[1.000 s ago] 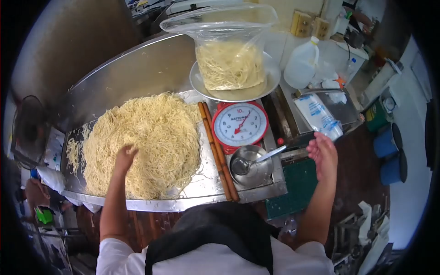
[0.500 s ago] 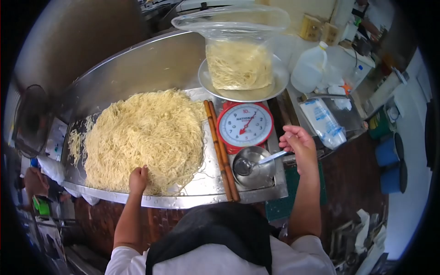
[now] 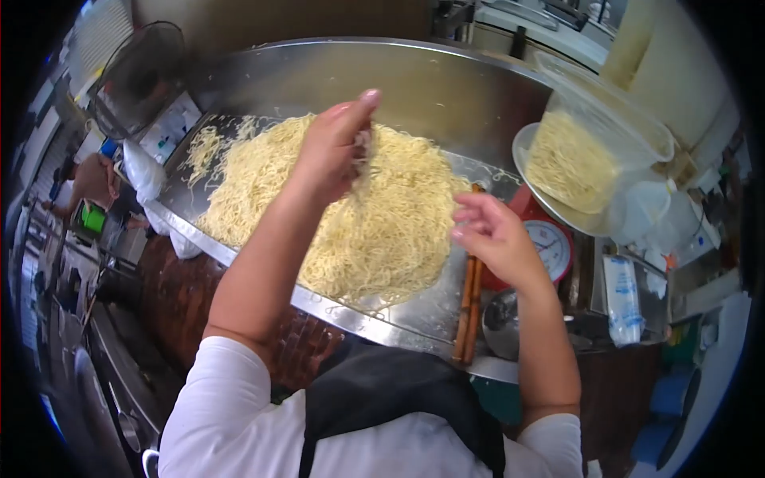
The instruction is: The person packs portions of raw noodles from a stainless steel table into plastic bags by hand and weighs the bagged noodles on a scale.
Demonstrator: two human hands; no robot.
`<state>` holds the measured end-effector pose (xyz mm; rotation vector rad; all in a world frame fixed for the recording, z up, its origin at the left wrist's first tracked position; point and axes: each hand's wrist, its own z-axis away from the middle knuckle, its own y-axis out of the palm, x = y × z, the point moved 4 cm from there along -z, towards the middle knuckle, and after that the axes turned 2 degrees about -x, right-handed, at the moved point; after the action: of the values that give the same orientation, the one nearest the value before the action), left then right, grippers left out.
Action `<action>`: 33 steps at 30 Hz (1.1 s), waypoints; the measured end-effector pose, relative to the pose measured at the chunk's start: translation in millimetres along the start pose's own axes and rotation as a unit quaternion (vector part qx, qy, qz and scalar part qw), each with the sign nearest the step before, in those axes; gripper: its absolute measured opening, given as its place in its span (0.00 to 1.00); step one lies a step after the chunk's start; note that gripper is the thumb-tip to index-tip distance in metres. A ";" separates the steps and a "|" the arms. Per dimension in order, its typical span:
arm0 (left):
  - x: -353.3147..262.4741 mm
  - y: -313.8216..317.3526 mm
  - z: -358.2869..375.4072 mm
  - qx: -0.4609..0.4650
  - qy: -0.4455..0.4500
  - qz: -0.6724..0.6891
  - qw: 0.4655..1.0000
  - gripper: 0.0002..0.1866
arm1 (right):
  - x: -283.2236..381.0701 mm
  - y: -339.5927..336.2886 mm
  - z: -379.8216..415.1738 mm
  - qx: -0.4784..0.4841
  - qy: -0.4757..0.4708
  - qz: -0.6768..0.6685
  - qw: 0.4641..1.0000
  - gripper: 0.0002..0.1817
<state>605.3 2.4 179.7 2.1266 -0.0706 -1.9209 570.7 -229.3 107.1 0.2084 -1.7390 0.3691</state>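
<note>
A large mound of pale yellow noodles (image 3: 398, 231) lies in a metal tray (image 3: 231, 68). Above it, my left hand (image 3: 331, 147) is raised with fingers curled round a small bunch of noodles, which hangs down blurred. My right hand (image 3: 498, 239) hovers by the mound's right edge, near two brown sticks (image 3: 464, 315); its fingers are apart and nothing is in them. Behind that hand stands a red dial scale (image 3: 550, 248), partly hidden. On its pan (image 3: 522, 151) rests an open clear plastic bag (image 3: 586, 159) with noodles inside.
Beside the sticks sits a metal bowl (image 3: 502, 323), partly behind my right forearm. A blue-and-white plastic pack (image 3: 623, 299) and a translucent jug (image 3: 644, 203) are at the right. Another person (image 3: 94, 182) is at the far left.
My left hand has risen from the mound's front edge with noodles in it. My right hand has left the ladle and moved toward the noodles. The view has swung left.
</note>
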 end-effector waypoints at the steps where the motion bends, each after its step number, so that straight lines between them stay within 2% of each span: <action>1: 1.1 5.0 -2.7 0.032 0.002 0.023 0.999 0.17 | 9.2 18.9 -13.9 0.022 -0.018 0.020 0.999 0.23; 4: -3.0 17.1 1.9 0.085 -0.004 0.066 0.994 0.16 | 24.6 77.9 -54.0 0.101 -0.006 0.017 0.995 0.24; 7: -4.5 1.5 -4.4 0.104 -0.004 0.089 0.991 0.18 | -13.4 127.2 -89.3 0.123 0.040 0.045 0.991 0.22; 9: -6.2 -32.4 -13.9 0.068 -0.018 0.104 0.992 0.19 | -45.8 154.3 -94.8 0.133 0.125 0.077 0.980 0.19; 11: -2.5 -78.0 -20.4 0.020 -0.048 0.128 0.990 0.18 | -69.2 167.8 -85.4 0.129 0.053 0.195 0.971 0.18; 13: 25.2 -132.3 -28.4 -0.079 -0.072 0.147 0.983 0.19 | -127.3 174.3 -79.9 0.120 0.042 0.197 0.972 0.17; 14: 44.2 -157.0 -32.8 -0.125 -0.085 0.157 0.976 0.19 | -114.5 178.4 -76.4 0.125 0.069 0.236 0.961 0.16; 15: 69.2 -175.3 -36.0 -0.124 -0.117 0.148 0.974 0.20 | -94.4 182.2 -73.3 0.126 0.096 0.275 0.948 0.16; 16: 95.7 -188.4 -34.3 -0.121 -0.152 0.140 0.971 0.21 | -80.4 188.1 -75.5 0.115 0.049 0.281 0.952 0.15; 18: 141.3 -176.0 -20.8 -0.084 -0.171 0.150 0.970 0.25 | -56.4 197.0 -82.4 0.087 -0.044 0.291 0.952 0.13; 20: 175.6 -154.6 -6.4 0.022 -0.100 0.105 0.989 0.29 | -31.8 196.1 -93.1 0.052 -0.092 0.280 0.954 0.10; 21: 184.0 -150.5 0.7 0.034 -0.034 0.036 0.998 0.26 | -23.9 193.3 -99.2 0.033 -0.115 0.274 0.954 0.09; 22: 180.3 -147.4 3.7 0.044 0.030 -0.033 0.998 0.24 | -24.9 188.5 -104.6 0.016 -0.105 0.260 0.960 0.09; 24: 170.3 -147.4 1.3 0.042 0.025 -0.046 0.998 0.21 | -34.4 174.5 -110.5 -0.014 -0.079 0.231 0.970 0.08; 25: 159.7 -146.4 3.4 0.041 0.020 -0.053 0.998 0.20 | -39.4 170.5 -112.9 0.007 -0.060 0.207 0.977 0.12; 28: 110.8 -148.0 -7.6 0.015 0.044 -0.022 0.999 0.18 | -30.9 183.9 -111.0 0.049 0.077 -0.013 0.996 0.17; 29: 78.3 -141.8 -3.9 0.016 0.038 0.044 0.998 0.19 | -31.7 190.6 -110.3 0.095 0.107 -0.060 0.988 0.18; 31: 65.6 -135.7 -9.8 0.023 -0.013 0.080 0.996 0.18 | -35.7 205.4 -104.9 0.183 0.166 -0.156 0.956 0.20; 32: 63.1 -133.5 -14.1 0.025 -0.039 0.097 0.994 0.17 | -39.1 214.2 -100.7 0.172 0.179 -0.197 0.949 0.20; 33: 57.7 -131.8 -20.7 0.024 -0.013 0.178 0.984 0.15 | -44.3 226.7 -95.0 0.162 0.190 -0.238 0.939 0.22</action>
<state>613.2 120.0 94.6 1.9561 -0.4742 -1.7497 590.1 13.1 50.0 0.7328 -1.1883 0.3104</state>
